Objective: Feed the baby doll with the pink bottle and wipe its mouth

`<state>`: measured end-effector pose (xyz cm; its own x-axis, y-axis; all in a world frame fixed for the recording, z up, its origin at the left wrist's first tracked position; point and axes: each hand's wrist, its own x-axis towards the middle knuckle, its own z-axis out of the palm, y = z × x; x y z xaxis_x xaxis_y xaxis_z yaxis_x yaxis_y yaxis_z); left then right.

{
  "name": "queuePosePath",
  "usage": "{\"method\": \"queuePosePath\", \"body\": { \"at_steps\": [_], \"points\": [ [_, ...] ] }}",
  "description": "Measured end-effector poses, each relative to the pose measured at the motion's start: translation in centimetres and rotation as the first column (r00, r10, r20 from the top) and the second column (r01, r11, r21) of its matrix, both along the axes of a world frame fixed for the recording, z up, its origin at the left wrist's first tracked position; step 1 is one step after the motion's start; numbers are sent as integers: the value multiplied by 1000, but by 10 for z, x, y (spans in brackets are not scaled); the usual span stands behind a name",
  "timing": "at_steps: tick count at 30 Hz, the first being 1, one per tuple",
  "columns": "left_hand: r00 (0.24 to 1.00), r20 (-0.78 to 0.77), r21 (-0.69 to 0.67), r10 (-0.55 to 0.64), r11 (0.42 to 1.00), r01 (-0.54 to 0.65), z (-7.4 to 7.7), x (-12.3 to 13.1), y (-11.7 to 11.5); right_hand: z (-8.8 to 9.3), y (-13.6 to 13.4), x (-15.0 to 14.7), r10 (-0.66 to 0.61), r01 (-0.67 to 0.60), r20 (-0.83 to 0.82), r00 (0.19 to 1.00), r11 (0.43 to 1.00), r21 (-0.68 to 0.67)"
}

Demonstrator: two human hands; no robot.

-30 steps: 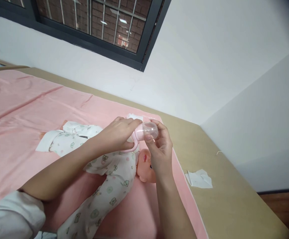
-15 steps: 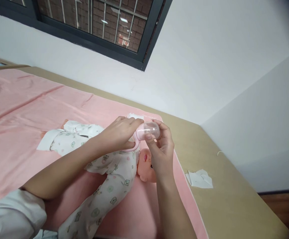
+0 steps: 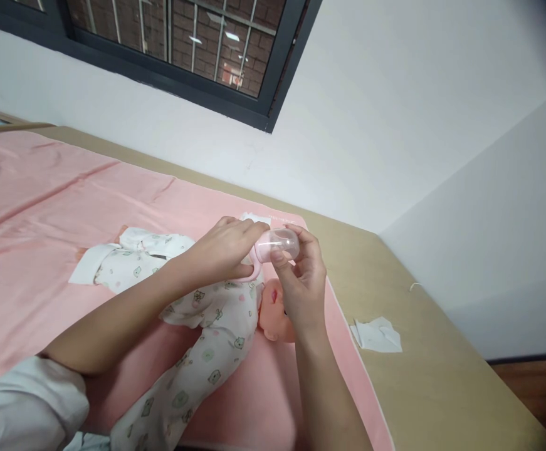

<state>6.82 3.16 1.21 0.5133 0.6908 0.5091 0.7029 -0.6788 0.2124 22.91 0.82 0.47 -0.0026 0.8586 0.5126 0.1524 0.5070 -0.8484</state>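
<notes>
A pink baby bottle with a clear dome cap is held level above a baby doll. My left hand is wrapped round the bottle's body and handle, hiding most of it. At the cap end, the fingers and thumb of my right hand close on the clear cap, which still covers the pink collar. Beneath my arms the doll lies on its back in white printed pyjamas. My right wrist hides part of its head.
A pink sheet covers much of the wooden surface. A crumpled white tissue lies to the right of the sheet. Behind are a white wall and a dark-framed window.
Almost nothing differs. Both hands keep their hold on the bottle and cap, and the whole view has shifted very slightly.
</notes>
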Motion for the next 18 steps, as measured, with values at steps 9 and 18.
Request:
{"method": "queuePosePath", "body": {
  "at_steps": [9,18],
  "points": [
    [1000,4,-5,-22,1000,22,-1,-2,0,5,0,0,39,-39,-16,999,999,-32],
    [1000,-9,-9,-13,1000,13,0,-1,2,2,3,1,67,-69,-38,997,996,-48]
  ]
}}
